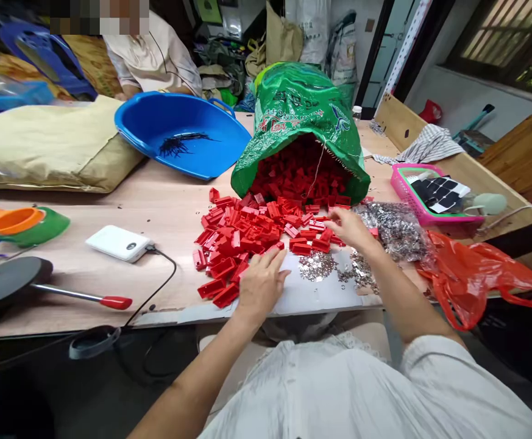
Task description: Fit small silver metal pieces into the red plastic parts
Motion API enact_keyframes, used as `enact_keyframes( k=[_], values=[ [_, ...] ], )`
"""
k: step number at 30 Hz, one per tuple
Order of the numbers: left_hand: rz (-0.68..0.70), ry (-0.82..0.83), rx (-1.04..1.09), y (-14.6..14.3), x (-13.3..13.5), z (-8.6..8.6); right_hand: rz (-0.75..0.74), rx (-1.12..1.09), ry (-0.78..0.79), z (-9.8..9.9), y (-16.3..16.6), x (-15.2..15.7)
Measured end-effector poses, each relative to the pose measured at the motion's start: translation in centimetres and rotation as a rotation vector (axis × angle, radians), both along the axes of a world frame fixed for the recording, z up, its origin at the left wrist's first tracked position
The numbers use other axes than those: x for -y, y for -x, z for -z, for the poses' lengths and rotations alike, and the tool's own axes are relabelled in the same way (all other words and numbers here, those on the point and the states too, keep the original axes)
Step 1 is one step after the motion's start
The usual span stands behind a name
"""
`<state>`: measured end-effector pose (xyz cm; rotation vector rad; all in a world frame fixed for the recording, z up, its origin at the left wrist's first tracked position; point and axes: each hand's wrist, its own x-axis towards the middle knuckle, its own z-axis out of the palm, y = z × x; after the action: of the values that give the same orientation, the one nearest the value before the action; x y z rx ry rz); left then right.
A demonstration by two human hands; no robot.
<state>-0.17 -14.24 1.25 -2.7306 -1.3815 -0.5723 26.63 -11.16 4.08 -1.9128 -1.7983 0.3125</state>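
A heap of small red plastic parts spills from the mouth of a green woven sack onto the table. My left hand rests at the heap's near right edge, fingers stretched forward with the tips on red parts and the thumb out to the side. On the heap's right side, my right hand reaches in with fingers extended, touching or just above the parts. Between and below my hands, small shiny metal pieces lie on a white sheet. A second pile of metal pieces sits under my right forearm.
Left stand a blue basin with dark strands, a tan sack, a white power bank and a red-tipped lever. Right lie a clear bag, a pink basket and a red plastic bag. A person sits opposite.
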Motion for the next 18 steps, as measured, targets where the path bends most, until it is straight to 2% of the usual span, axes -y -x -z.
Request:
enact_keyframes(
  k=[3, 6, 10, 18],
  values=[
    [0.091, 0.062, -0.109, -3.5, -1.9, -0.7, 0.177, 0.208, 0.185, 1.3, -3.2, 3.9],
    [0.106, 0.157, -0.212, -6.1, -4.1, -1.0, 0.200, 0.276, 0.226, 2.5, -4.2, 5.6],
    [0.081, 0.280, -0.289, -7.5, -6.2, -0.9, 0.144, 0.235, 0.228, 3.5, -4.1, 5.0],
    [0.014, 0.341, -0.258, -7.4, -7.8, -1.0, 0.057, 0.255, 0.224, 4.6, -3.9, 2.5]
  ],
)
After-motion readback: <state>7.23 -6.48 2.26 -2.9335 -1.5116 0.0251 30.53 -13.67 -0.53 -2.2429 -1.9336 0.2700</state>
